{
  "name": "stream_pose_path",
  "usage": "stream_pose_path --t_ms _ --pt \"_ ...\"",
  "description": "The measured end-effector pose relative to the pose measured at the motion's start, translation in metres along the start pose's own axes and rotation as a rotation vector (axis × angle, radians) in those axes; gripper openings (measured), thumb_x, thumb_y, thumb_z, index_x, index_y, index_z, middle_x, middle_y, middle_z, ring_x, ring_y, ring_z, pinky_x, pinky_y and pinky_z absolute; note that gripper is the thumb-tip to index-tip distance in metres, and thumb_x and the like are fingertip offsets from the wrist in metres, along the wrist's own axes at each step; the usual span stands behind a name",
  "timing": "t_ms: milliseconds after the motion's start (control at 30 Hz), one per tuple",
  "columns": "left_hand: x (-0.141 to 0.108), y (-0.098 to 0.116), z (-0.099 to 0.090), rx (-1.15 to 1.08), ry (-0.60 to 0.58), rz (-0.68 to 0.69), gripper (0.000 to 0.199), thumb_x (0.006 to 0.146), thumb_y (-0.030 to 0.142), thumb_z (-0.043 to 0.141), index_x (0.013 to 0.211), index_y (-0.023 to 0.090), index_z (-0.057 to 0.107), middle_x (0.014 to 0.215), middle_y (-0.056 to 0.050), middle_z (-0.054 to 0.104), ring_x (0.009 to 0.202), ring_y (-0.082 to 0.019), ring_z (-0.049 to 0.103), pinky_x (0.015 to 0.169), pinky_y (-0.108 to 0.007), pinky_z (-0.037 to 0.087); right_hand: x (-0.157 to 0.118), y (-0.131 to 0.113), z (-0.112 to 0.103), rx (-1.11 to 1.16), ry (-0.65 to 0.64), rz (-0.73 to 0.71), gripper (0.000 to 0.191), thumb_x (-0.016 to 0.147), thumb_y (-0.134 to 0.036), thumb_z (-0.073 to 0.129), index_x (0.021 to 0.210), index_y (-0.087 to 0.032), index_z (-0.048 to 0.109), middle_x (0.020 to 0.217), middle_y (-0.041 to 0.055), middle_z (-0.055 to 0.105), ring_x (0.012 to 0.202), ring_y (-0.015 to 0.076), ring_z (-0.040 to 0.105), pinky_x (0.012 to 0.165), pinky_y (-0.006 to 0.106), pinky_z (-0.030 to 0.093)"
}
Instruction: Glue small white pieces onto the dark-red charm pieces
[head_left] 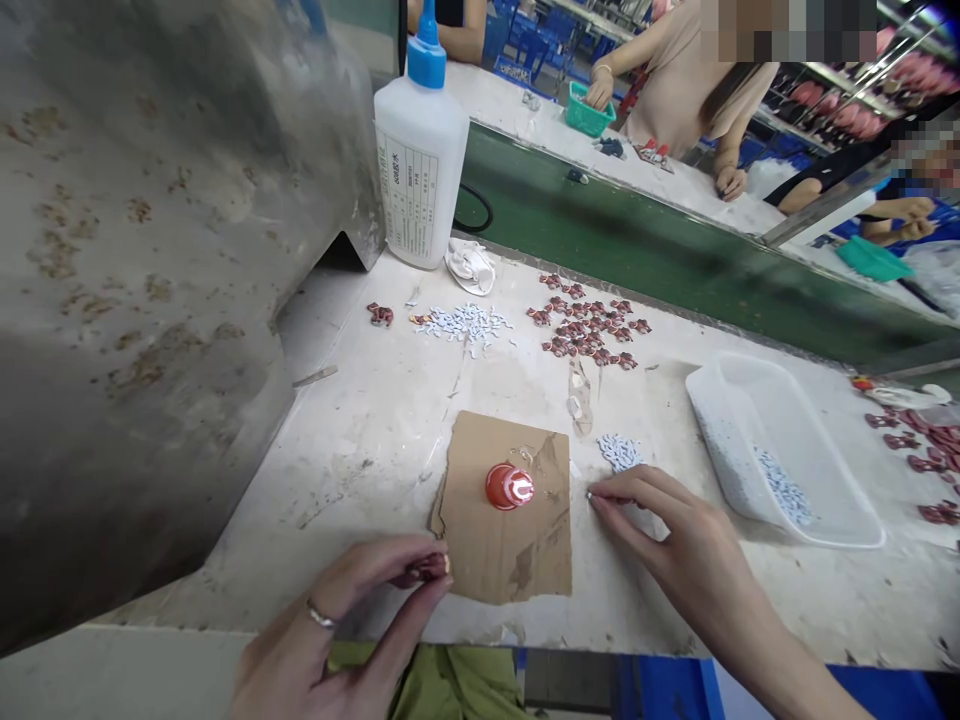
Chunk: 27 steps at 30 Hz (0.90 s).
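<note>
Between the thumb and fingers of my left hand (pixel 341 610) is a small dark-red figurine (pixel 427 568), mostly covered by the fingertips. My right hand (pixel 686 535) pinches a tiny pale piece (pixel 591 494) at its fingertips, just above the table. Right behind those fingers lies a little heap of light-blue pieces (pixel 619 452). A cardboard square (pixel 480 560) is between my hands, and on it stands a small shiny red cup or cap (pixel 508 486). What the red vessel contains cannot be made out.
Several dark-red figurines (pixel 592 330) are grouped farther back, near scattered light-blue pieces (pixel 465 325). A translucent tray (pixel 821 450) is at right. A white glue bottle (pixel 421 170) stands beside a big metal housing (pixel 150 250) at left. Co-workers sit across the green partition (pixel 600 210).
</note>
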<state>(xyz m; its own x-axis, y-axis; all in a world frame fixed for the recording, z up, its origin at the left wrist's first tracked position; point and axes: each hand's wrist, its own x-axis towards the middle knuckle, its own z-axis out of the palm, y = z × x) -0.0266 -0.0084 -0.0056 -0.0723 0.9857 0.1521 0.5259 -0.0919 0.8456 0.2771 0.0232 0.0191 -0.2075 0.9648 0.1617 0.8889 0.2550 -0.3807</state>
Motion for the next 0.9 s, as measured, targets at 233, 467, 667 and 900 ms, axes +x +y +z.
stream_pose_path --t_ms 233,467,667,900 --pt "0.004 0.004 0.003 -0.082 0.018 0.062 0.018 0.101 0.028 0.057 0.116 0.031 0.065 0.109 0.005 0.071 0.095 -0.004 0.071 0.086 -0.004 0.054 0.015 -0.014 -0.012 0.131 0.017 0.005 0.007 0.096 -0.022 0.067 0.091 -0.025 0.07 0.087 -0.0023 0.077 0.075 0.0159 0.075 0.068 0.028 0.059" --pt "0.005 -0.001 0.002 -0.099 -0.1 0.176 0.027 0.099 0.02 0.061 0.122 0.034 0.066 0.108 0.006 0.067 0.088 -0.001 0.072 0.086 -0.002 0.054 0.032 -0.046 -0.005 0.334 0.024 -0.115 0.016 0.094 -0.01 0.071 0.1 -0.024 0.074 0.094 -0.0019 0.078 0.084 0.0117 0.074 0.077 0.02 0.059" --pt "0.007 0.0 0.003 -0.062 -0.086 0.241 0.03 0.097 0.021 0.066 0.124 0.034 0.067 0.1 0.006 0.065 0.081 0.0 0.069 0.078 -0.002 0.055 0.036 -0.05 0.002 0.32 0.036 -0.194 0.023 0.093 -0.003 0.069 0.104 -0.02 0.077 0.101 0.0017 0.077 0.087 0.01 0.074 0.079 0.016 0.059" --pt "0.008 0.011 0.004 -0.048 0.063 0.181 0.02 0.093 0.034 0.074 0.113 0.037 0.07 0.094 0.018 0.078 0.074 0.001 0.075 0.083 0.004 0.051 0.037 -0.049 0.002 0.333 0.04 -0.207 0.023 0.093 -0.003 0.068 0.104 -0.021 0.077 0.101 0.0025 0.077 0.089 0.0114 0.074 0.077 0.018 0.059"
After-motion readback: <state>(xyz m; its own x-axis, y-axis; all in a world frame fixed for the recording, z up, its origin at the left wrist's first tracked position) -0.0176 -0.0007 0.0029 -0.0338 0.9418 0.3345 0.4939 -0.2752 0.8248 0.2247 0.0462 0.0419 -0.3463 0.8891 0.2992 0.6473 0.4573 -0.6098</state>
